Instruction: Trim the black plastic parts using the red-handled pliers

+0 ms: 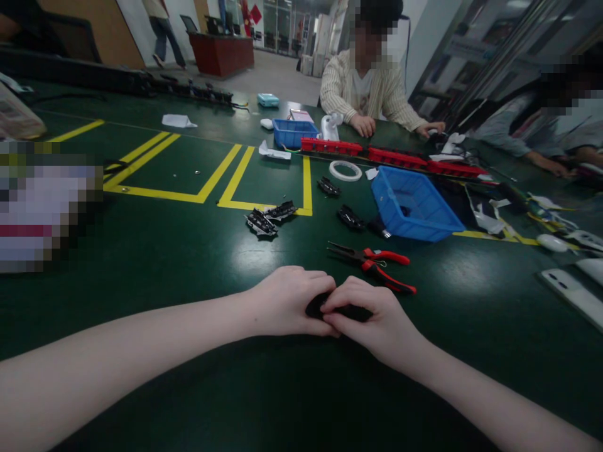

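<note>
My left hand (287, 304) is closed around a small black part (316, 307), mostly hidden by the fingers. My right hand (379, 317) meets it from the other side, thumb and forefinger pinched at the edge of the same part. Just beyond the right hand lie red-handled long-nose pliers (372, 260) with the jaws pointing left. Farther off, several black parts rest on the green table: a black-and-silver one (260, 223), another touching it (282, 211), and two plain black ones (351, 217) (328, 186).
A blue bin (417, 210) stands right of the parts, with a roll of white tape (345, 171) beyond its left side. Red strips (396, 158) and a smaller blue bin (294, 133) lie farther back. White phone-like slabs (572, 295) are at right. Across the table sits a person (365, 88).
</note>
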### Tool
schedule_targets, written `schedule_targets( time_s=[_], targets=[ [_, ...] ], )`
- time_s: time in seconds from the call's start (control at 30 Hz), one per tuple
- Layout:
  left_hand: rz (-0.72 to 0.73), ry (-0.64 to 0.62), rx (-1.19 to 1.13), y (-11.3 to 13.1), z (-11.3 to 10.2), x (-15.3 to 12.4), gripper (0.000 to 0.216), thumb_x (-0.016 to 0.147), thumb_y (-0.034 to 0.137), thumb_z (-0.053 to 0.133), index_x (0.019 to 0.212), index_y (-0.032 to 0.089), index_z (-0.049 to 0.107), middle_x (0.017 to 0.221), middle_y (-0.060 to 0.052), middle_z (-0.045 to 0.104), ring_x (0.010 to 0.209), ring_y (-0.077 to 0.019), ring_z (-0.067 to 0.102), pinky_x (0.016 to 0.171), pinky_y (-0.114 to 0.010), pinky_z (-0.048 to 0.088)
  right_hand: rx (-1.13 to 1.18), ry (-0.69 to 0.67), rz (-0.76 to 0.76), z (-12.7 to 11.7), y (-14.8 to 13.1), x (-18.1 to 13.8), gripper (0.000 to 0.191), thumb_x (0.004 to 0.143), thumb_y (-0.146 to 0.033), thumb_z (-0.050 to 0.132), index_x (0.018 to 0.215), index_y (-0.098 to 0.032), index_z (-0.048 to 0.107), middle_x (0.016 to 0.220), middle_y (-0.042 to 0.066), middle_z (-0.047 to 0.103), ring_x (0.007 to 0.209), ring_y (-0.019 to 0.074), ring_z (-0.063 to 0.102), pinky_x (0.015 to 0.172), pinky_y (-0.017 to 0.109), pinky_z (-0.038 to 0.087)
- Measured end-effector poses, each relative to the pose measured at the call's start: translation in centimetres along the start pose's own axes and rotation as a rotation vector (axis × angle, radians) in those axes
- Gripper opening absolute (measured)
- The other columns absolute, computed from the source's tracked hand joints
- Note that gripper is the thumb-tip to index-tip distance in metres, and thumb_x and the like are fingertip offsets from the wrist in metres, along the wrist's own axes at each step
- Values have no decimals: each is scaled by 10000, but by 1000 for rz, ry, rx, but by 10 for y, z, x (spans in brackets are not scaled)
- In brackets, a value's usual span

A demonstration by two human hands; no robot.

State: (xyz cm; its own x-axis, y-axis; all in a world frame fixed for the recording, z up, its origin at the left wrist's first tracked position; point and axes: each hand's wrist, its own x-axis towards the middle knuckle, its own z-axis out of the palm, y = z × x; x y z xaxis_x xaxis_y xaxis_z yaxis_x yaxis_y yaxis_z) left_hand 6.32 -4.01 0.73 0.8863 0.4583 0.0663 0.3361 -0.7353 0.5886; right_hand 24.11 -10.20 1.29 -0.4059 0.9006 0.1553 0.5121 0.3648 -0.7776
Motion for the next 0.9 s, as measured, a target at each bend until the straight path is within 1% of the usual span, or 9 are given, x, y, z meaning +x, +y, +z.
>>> schedule_targets(
  time_s=[0.1,0.17,0.3,0.4,0.5,0.6,0.73,0.9],
  targets=[
    [15,11,-4,0,0,0,280,738,380,719,819,170,552,793,29,590,684,-129,568,577,-228,373,18,1,88,-1,1,-1,71,752,-143,662,803,-193,666,739,-8,638,673,117,594,593,243,473],
    [23,9,1,0,0,0,284,741,385,718,816,169,550,789,27,588,680,-129,564,575,-228,369,7,6,87,-2,1,-1,66,756,-142,658,799,-192,663,738,-11,630,674,113,594,596,239,473],
    [18,15,-12,-2,1,-2,296,744,380,720,867,165,559,831,11,587,717,-141,564,590,-232,382,-56,-17,-6,-4,-1,-3,148,800,-88,591,853,-196,678,795,8,652,746,119,608,652,245,499],
    [22,39,-123,-7,1,-3,328,738,327,736,975,171,571,932,-6,588,804,-147,565,644,-231,421,-155,-16,-110,-8,-2,-4,198,836,-69,536,926,-189,666,847,25,670,782,126,595,663,255,503],
    [53,46,-229,-10,-2,-3,350,746,267,734,1045,177,576,990,-15,586,869,-141,560,717,-230,443,-242,15,-200,-11,-2,-6,196,847,-63,524,953,-172,649,846,32,675,775,130,576,659,265,495],
    [61,4,-270,-10,-5,-3,346,770,222,707,1086,174,577,1013,-23,585,895,-138,560,747,-232,449,-289,12,-213,-11,-1,-7,166,835,-53,538,916,-152,644,824,39,667,764,137,567,646,271,490],
    [62,-41,-260,-7,-8,-2,356,755,232,722,1078,167,587,991,-28,592,891,-149,571,754,-242,448,-266,-26,-209,-11,0,-8,125,831,-63,555,875,-144,640,815,39,666,764,139,563,653,272,488],
    [48,-46,-230,-7,-7,-2,361,760,244,718,1086,165,585,991,-35,597,895,-162,577,749,-247,442,-213,-86,-204,-13,1,-8,167,844,-51,527,912,-147,646,865,44,675,811,132,566,690,255,485]
  ],
)
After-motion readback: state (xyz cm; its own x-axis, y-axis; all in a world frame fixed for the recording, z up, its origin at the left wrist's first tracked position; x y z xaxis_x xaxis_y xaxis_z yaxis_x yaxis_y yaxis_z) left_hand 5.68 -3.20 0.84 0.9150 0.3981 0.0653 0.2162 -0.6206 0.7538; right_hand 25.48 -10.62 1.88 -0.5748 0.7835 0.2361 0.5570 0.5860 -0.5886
